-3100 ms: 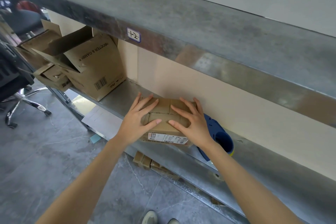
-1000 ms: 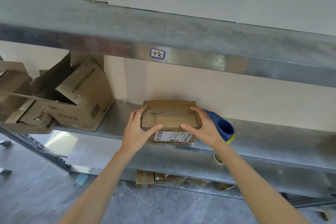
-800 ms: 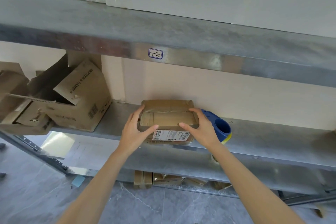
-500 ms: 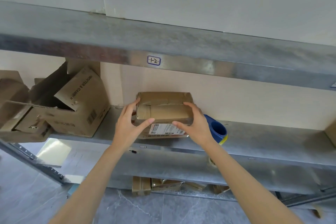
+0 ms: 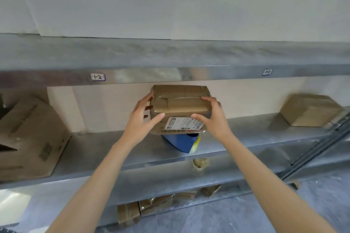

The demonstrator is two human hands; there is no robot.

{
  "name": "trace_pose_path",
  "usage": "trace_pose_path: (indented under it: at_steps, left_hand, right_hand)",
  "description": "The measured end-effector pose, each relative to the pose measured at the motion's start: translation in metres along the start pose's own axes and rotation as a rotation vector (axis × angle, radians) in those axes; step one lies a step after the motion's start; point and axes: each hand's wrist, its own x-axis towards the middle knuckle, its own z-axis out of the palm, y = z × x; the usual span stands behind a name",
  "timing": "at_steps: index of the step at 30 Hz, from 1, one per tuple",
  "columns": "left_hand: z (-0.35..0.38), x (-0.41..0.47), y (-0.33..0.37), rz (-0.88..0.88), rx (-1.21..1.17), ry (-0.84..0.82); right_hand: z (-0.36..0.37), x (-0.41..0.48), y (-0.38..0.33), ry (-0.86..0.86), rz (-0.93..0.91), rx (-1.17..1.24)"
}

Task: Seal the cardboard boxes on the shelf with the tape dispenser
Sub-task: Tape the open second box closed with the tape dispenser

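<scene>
head view: at centre frame both hands grip a small cardboard box, the left hand wrapped on its left side, the right hand on its right, thumbs across the front by the white shipping label. the box is held above the metal shelf, directly over the blue tape dispenser lying there. a large open carton sits at far left and a closed carton at far right.

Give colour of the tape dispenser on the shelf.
Blue with a yellow edge. The head view shows the tape dispenser, partly hidden behind the held box.
</scene>
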Motion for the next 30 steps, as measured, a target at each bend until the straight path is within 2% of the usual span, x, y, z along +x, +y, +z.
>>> trace_pose_path:
  at_steps: [6,11,14,22,30]
  left_hand:
    - [0.069,0.031,0.026,0.049,0.077,-0.161]
    - [0.135,0.056,0.043,0.081,0.229,-0.215]
    - [0.180,0.071,0.055,0.091,0.334,-0.206]
    - [0.302,0.097,0.094,-0.004,0.422,-0.224]
    - [0.370,0.101,0.103,-0.046,0.529,-0.182]
  right_hand:
    - [-0.084,0.005,0.061,0.072,0.055,-0.034]
    - [-0.154,0.016,0.122,0.130,0.095,-0.045]
    - [-0.198,0.029,0.159,0.119,0.097,-0.089]
    - [-0.296,0.059,0.256,0.088,0.102,-0.169]
    - [-0.337,0.075,0.327,0.065,0.096,-0.232]
